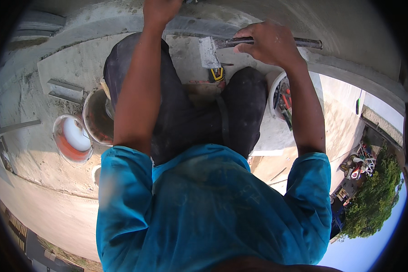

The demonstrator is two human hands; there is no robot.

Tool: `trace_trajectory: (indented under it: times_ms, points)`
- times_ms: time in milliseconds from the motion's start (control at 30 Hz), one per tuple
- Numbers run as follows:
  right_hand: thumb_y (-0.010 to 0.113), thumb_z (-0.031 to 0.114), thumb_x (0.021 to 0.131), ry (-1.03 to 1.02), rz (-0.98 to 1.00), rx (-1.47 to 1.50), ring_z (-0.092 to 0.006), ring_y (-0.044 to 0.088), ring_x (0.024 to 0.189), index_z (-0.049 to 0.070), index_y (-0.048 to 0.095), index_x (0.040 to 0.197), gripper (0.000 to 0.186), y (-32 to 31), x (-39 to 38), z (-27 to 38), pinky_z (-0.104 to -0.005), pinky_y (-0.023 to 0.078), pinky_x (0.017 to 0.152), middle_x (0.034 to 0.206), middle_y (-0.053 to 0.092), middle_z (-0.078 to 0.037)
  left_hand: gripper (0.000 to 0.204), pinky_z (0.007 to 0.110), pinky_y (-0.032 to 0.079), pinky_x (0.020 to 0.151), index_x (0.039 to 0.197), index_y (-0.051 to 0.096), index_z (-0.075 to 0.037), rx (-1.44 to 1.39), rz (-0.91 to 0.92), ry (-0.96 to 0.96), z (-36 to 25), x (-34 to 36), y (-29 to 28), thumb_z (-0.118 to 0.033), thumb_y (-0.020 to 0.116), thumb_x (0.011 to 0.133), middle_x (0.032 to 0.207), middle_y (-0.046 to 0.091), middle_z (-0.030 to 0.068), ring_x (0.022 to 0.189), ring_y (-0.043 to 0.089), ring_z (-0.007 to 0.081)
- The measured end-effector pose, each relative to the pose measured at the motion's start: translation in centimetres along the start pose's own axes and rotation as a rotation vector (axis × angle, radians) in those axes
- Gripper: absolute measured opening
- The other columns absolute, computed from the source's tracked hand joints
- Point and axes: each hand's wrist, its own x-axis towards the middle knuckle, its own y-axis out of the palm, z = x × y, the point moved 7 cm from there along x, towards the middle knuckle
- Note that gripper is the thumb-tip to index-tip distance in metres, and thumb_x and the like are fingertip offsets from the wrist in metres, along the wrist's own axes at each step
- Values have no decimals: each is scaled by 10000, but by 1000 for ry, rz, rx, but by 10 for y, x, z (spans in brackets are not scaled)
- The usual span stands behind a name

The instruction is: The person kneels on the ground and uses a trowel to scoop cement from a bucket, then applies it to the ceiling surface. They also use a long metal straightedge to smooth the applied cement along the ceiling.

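Note:
My right hand (274, 43) is wrapped round the long dark handle (309, 43) of a hatchet-shaped tool. Its flat head (208, 52), caked with pale grey mortar, points to the left. At the top edge my left hand (161, 10) is curled closed against the grey wall, its fingertips cut off by the frame; what they grip cannot be made out. Just below the tool's head, between my knees, lies a yellow and black tape measure (217, 74).
By my right knee stands a white bucket (273, 97) of hand tools with red handles. Left of me are a mortar-stained bucket (89, 123) and an orange-red bucket (67, 149) with whitish contents. A grey metal channel piece (64, 91) lies behind them. A concrete ledge (356, 75) curves across the front.

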Motion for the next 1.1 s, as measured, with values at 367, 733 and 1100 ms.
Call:
trace_trajectory:
  times_ms: [367,733,1100]
  points:
    - [773,449,848,106,-39,180,-283,718,1025,236,784,1143,364,24,-15,-6,-435,571,853,1096,766,-42,152,364,565,790,987,797,-69,184,4,242,-18,-1,1,-131,734,864,974,773,143,907,749,283]
    - [762,503,849,129,-97,182,-292,732,982,272,783,1148,378,-6,11,-12,-420,585,820,1113,768,-30,63,409,512,848,858,781,-76,244,0,471,-33,-3,4,-127,746,844,897,752,124,850,701,316]
    - [753,447,830,-60,-102,165,-371,719,818,290,817,1057,284,-59,43,-12,-477,562,699,880,753,-134,70,389,510,768,878,798,-80,212,-49,502,-34,-4,0,-116,769,825,879,754,109,788,681,293]
